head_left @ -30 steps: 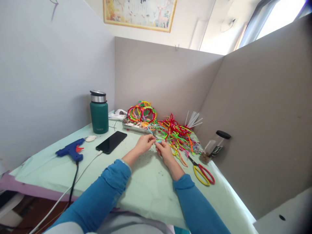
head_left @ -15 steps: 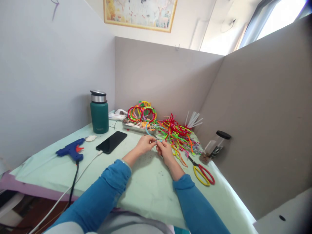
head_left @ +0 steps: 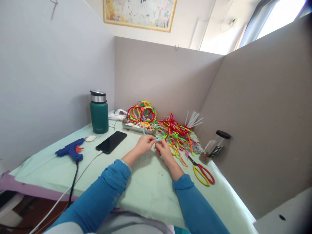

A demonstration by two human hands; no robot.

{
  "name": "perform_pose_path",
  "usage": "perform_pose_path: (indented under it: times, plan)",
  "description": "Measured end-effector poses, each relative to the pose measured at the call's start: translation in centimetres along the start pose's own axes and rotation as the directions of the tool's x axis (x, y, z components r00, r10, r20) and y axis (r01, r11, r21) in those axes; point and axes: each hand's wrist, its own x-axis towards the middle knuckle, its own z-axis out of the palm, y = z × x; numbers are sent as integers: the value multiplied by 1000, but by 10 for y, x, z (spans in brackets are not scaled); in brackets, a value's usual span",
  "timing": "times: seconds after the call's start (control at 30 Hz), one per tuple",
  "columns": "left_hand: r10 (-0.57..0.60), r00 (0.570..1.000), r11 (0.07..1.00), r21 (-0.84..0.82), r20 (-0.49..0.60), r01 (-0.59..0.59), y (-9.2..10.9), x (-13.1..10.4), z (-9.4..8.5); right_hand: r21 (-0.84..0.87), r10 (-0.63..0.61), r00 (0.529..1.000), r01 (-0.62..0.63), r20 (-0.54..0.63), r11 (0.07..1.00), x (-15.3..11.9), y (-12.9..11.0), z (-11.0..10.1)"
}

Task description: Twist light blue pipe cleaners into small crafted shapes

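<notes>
A light blue pipe cleaner passes through the fingers of my left hand, which is closed on it in a pinch. One end sticks up behind that hand, and a short blue stretch shows between the two hands. My right hand is beside it with bent fingers closed at the blue piece; the exact contact of the fingertips is hard to make out. Just beyond the hands lies a heap of colourful pipe cleaners in red, green, orange and grey.
A metal tray holds small pieces, with pipe-cleaner rings on top. Scissors lie right of my right hand. To the left are a phone, a blue glue gun and a green bottle. A clear jar stands at the right edge.
The blue pipe cleaner has shifted: its free end has swung slightly left, and more blue shows between my hands. My right fingers have moved slightly down and left.
</notes>
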Motion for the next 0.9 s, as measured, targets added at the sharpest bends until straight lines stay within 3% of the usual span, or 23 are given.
perform_pose_path:
  times: [0.33,0.9]
  plan:
    - [17,998,999,-45,57,-14,-1,-1,1,-57,7,999,-6,32,998,-1,1,1]
    - [8,999,999,-52,43,-6,1,-2,-1,-62,-17,999,20,52,998,-1,1,2]
